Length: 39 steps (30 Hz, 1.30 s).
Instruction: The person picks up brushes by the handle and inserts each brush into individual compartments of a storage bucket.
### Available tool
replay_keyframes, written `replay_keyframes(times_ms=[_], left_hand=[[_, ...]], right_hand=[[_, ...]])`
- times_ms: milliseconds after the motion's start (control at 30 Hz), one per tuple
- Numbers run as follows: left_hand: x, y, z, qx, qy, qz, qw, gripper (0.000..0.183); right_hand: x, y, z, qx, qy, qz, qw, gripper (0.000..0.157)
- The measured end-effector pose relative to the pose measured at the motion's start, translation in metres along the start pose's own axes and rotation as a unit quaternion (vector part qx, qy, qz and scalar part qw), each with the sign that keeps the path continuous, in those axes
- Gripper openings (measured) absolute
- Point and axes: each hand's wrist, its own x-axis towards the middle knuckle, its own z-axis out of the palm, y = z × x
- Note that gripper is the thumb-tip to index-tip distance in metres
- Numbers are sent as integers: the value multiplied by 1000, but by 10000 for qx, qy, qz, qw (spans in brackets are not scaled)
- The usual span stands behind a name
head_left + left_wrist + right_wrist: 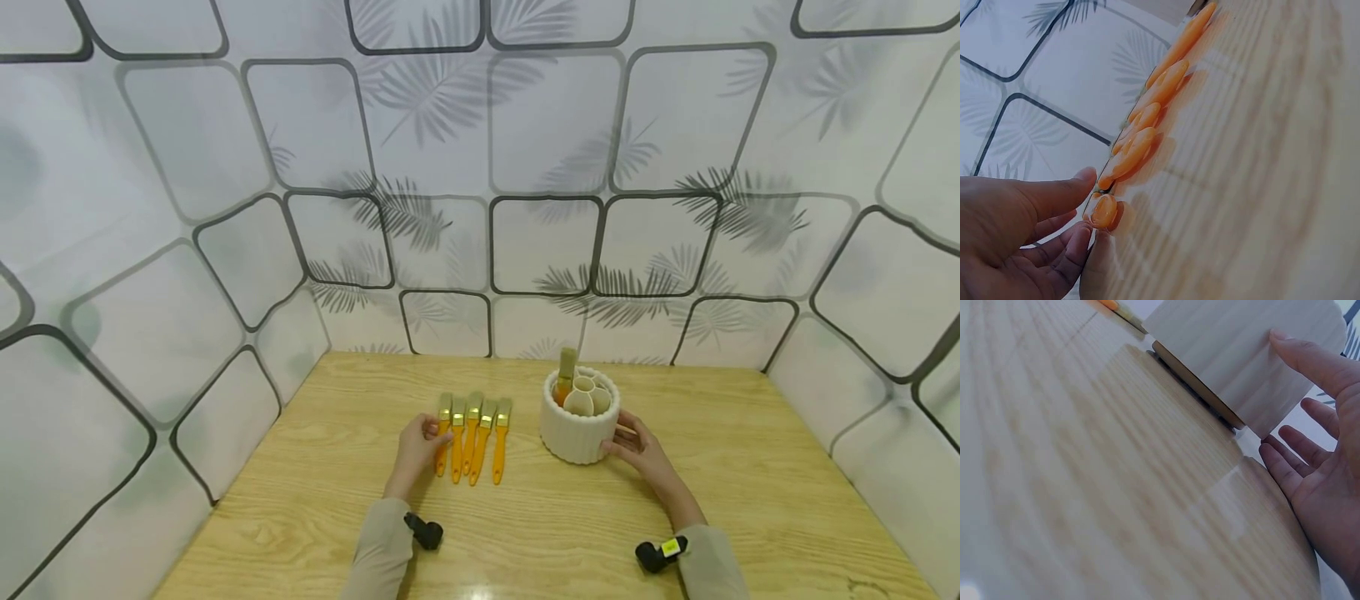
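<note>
My left hand (pixel 417 446) is at the leftmost paintbrush (pixel 441 454), its thumb and fingers spaced apart about the orange handle; whether they touch it is unclear. Several paintbrushes lie in a row with bristles pointing away, and their rounded handle ends (pixel 1132 153) show in the left wrist view. My right hand (pixel 643 454) holds the side of a round white ribbed holder (pixel 573 437), with the thumb (pixel 1300 353) against its wall and the fingers toward the far side. One paintbrush (pixel 566 371) stands bristles up in a holder compartment; other compartments look bare.
Everything rests on a light wooden table (pixel 540 533). Patterned fabric walls (pixel 547 250) rise at its back and both sides. A small black camera is on each wrist, the left one (pixel 426 531) and the right one (pixel 658 554).
</note>
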Motion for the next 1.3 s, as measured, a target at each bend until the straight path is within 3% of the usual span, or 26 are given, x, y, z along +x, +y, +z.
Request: replay_keyframes(times_ms=[233, 733, 1300], left_hand=[[1, 0, 1, -60, -20, -262, 9996, 30], [0, 4, -1, 15, 12, -468, 9989, 26], [-2, 12, -4, 582, 157, -310, 9977, 24]], right_hand=[[1, 0, 1, -32, -9, 65, 10000, 66], [-1, 2, 0, 3, 0, 61, 10000, 65], [-1, 0, 0, -13, -61, 23, 10000, 65]])
